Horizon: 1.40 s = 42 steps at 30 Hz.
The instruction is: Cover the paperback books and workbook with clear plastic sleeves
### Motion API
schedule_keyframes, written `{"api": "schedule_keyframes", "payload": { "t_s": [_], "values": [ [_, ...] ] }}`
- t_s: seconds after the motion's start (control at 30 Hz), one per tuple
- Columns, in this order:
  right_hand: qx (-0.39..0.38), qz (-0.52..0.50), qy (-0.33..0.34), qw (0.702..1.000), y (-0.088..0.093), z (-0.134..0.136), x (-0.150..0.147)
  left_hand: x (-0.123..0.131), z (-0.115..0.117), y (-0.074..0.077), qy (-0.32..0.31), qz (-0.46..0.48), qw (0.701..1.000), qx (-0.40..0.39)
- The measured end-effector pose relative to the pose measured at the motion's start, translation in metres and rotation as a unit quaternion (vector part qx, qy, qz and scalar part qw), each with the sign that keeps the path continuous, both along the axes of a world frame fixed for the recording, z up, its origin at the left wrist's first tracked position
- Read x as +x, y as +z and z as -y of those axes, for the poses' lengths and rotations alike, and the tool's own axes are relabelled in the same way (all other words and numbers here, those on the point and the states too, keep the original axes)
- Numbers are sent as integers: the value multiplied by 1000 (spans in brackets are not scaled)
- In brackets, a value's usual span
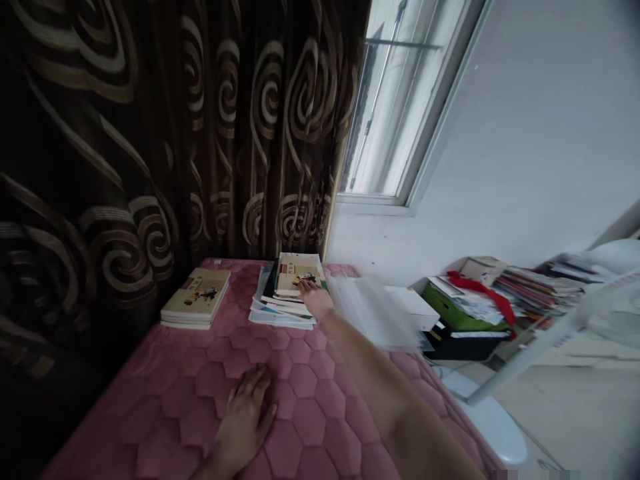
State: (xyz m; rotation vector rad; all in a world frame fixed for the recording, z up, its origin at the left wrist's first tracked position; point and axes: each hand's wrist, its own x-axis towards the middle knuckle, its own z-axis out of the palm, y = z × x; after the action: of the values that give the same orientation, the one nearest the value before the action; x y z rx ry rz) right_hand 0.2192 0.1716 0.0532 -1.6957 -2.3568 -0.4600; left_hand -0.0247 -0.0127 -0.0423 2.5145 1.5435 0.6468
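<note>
My right hand (pixel 314 300) reaches forward to the middle pile and rests its fingers on a tan book (pixel 295 270) with a small cartoon picture on the cover. Beneath that book lie several papers and booklets (pixel 283 318), stacked unevenly. Whether the right fingers grip the book's edge or just lie on it, I cannot tell. My left hand (pixel 245 417) lies flat on the pink quilted mattress (pixel 305 427), fingers apart, holding nothing. Farther left sits a neat stack of matching tan books (pixel 197 297). Right of my right hand is a blurred white sheet or stack of paper (pixel 375 313).
A dark patterned curtain (pixel 225 133) hangs behind the mattress, beside a barred window (pixel 395 100). On the right stand a white box (pixel 413 307), a green container with papers (pixel 443 307), piled books (pixel 540 290) and a white fan (pixel 530 353) on its base.
</note>
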Motion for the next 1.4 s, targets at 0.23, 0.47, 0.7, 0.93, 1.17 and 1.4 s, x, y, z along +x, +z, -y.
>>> {"api": "schedule_keyframes", "payload": {
  "t_s": [0.23, 0.47, 0.7, 0.93, 1.17, 1.4],
  "values": [
    [44, 10, 52, 998, 2, 17, -1, 0, 1, 6, -2, 15, 1000, -9],
    [178, 18, 169, 969, -36, 99, 1, -2, -8, -13, 42, 76, 996, -11],
    [205, 17, 248, 947, -92, 204, -19, -4, -10, -10, 101, 204, 973, -48],
    [44, -46, 304, 951, -85, 225, -34, -4, -11, -3, 54, 145, 985, -80],
    [43, -274, 106, 955, -26, 193, 28, -5, -13, -9, 50, 141, 988, -30],
    [28, -308, -253, 917, -31, 137, 139, -4, -14, -8, 53, 135, 988, -43]
  ]
}}
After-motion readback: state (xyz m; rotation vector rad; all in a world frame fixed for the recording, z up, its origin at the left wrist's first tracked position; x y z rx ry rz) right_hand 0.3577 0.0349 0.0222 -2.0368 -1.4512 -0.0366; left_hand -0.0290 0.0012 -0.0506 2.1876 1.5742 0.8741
